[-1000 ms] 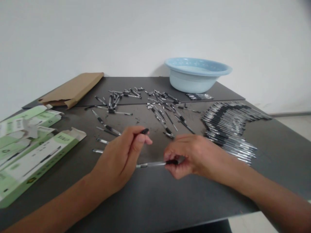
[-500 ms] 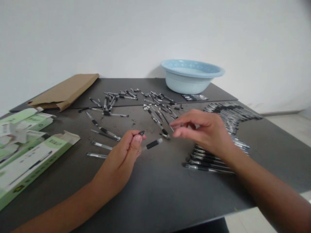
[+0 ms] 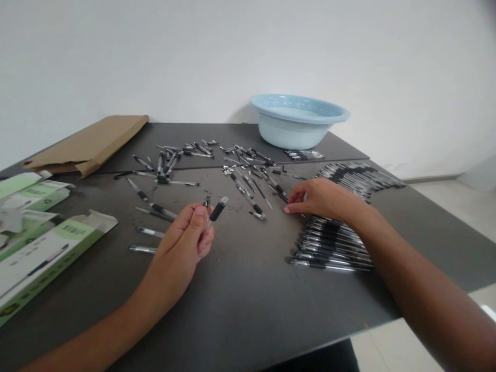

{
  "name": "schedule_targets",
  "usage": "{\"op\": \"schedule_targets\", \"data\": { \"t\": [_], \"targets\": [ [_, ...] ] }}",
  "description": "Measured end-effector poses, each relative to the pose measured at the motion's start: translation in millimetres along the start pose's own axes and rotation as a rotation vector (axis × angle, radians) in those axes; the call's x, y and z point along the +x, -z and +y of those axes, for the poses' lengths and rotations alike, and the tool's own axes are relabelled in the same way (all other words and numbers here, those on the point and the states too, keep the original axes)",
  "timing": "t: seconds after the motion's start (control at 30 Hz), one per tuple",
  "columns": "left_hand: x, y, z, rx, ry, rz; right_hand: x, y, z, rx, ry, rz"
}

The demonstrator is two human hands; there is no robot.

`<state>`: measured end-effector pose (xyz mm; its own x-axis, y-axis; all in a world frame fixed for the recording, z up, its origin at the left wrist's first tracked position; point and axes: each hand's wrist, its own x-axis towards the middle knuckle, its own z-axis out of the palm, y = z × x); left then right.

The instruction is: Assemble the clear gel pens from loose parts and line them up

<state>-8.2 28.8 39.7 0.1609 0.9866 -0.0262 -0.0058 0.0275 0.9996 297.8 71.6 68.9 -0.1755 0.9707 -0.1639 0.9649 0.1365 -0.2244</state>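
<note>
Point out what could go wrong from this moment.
The right forearm reaches across the neat row of pens; a low sweep might knock some askew.
The left hand holds a pen barrel and a small dark piece at its fingertips; either could slip.
Near the right hand, jumbled pen parts might get nudged or mixed up.

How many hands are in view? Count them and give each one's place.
2: the left hand, left of centre, holding a pen piece, and the right hand, next to the lined-up pens. None seems hidden.
</note>
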Motion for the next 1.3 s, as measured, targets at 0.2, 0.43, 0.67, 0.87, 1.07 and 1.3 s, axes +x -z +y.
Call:
{"op": "schedule_targets", "data": {
  "t": [0.2,0.43,0.67,0.87,1.07,1.3],
  "targets": [
    [-2,-2.5,5,0.027,0.004,-0.006,2,2,7,-0.027,-0.064,-0.031],
    [-2,-2.8,3,0.093,-0.009,-0.030,1,3,5,-0.042,-0.062,-0.072],
    [-3,-3.3,-1,0.098,-0.010,-0.064,-1,3,0,-0.033,-0.071,-0.076],
    [-5,-4.0,5,0.085,-0.024,-0.035,-7,8,-8,0.029,-0.079,0.000],
    [-5,-5.3,6,0.067,-0.032,-0.028,-13,11,-12,0.488,0.021,0.061],
    [-5,-4.6,5,0.040,-0.037,-0.035,-16,-5,-33,0.973,0.275,-0.143]
  ]
}}
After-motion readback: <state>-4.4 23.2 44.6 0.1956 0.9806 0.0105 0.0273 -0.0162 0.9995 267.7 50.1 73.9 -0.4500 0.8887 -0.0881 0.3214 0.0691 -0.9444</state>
